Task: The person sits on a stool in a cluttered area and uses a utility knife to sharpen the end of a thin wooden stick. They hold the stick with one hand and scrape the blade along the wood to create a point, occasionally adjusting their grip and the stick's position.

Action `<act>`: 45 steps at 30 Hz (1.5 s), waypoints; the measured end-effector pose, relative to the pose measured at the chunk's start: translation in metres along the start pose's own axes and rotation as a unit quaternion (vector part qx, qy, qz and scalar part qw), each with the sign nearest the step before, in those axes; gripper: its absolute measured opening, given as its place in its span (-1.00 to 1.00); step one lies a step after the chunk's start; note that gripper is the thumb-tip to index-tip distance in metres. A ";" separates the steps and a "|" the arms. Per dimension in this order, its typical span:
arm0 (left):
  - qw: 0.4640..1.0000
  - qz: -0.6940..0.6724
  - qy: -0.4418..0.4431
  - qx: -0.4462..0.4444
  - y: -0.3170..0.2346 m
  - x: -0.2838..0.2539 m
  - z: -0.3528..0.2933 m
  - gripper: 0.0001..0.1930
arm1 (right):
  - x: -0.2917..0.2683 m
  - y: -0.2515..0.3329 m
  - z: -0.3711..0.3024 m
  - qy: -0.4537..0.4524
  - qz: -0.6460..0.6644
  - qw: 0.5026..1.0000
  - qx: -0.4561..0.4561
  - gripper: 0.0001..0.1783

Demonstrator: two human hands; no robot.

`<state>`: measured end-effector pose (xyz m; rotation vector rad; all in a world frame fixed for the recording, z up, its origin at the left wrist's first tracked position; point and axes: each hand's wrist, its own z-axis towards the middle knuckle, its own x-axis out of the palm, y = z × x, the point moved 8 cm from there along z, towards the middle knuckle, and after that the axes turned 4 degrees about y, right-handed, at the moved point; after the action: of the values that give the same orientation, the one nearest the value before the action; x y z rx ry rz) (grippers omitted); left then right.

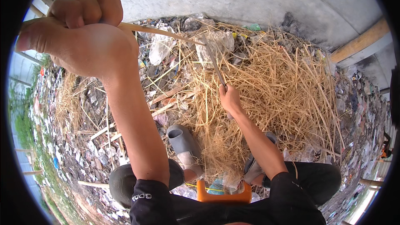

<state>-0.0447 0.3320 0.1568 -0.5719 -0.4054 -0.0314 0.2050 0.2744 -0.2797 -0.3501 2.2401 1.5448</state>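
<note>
Raised high at the upper left, close to the camera, my left hand [85, 33] is closed around a long, thin bamboo strip [160, 31]. The strip slants away to the right, its far part thinning out over the litter. Near the middle, my right hand [230, 99] grips the handle of a long, narrow knife [214, 61], its dark blade pointing up and slightly left. The blade's tip end meets or crosses the strip's far end; whether they touch I cannot tell. Beneath both lies a heap of pale, curly shavings [287, 87].
Part of an orange plastic stool [225, 196] shows between my legs. A grey shoe [183, 139] rests beside the shavings. Plastic scraps and loose slats [166, 96] cover the ground. A grey wall [250, 0] stands ahead, with a wooden post [362, 41] at right.
</note>
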 end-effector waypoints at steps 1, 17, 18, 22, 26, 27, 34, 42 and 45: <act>1.000 0.004 -0.004 0.006 0.000 -0.001 0.000 -0.20 | -0.001 -0.002 0.001 -0.019 -0.013 0.999 -0.027 -0.72; 0.994 0.074 -0.068 0.046 0.003 -0.005 0.001 -0.27 | 0.010 -0.037 0.003 -0.026 -0.036 0.998 0.034 -0.61; 0.994 0.063 -0.083 0.045 0.002 -0.004 0.000 -0.27 | 0.005 -0.030 0.006 -0.019 -0.028 0.999 0.042 -0.60; 0.990 0.096 -0.099 0.041 -0.002 -0.019 -0.004 -0.27 | -0.017 0.047 -0.017 -0.055 0.027 0.997 -0.047 -0.63; 0.986 0.129 -0.099 0.048 -0.003 -0.015 0.001 -0.27 | -0.011 0.042 -0.040 -0.188 0.041 0.955 -0.226 -0.63; 0.986 0.131 -0.091 0.055 -0.004 -0.008 0.003 -0.27 | 0.000 0.004 -0.025 -0.172 -0.002 0.968 -0.184 -0.62; 0.980 0.113 -0.160 0.029 -0.001 -0.028 0.000 -0.28 | 0.001 0.007 -0.023 -0.063 0.036 0.997 0.006 -0.61; 0.841 -0.393 0.346 -0.133 0.022 0.012 0.026 -0.35 | -0.049 0.091 -0.052 -0.139 0.178 0.949 -0.218 -0.54; 0.780 -0.421 0.415 -0.204 0.025 0.027 0.025 -0.36 | -0.056 0.096 -0.046 -0.113 0.207 0.945 -0.228 -0.52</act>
<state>-0.0253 0.3688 0.1737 -0.6995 0.2631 -1.2328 0.2069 0.2643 -0.1599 0.1892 1.8367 2.1993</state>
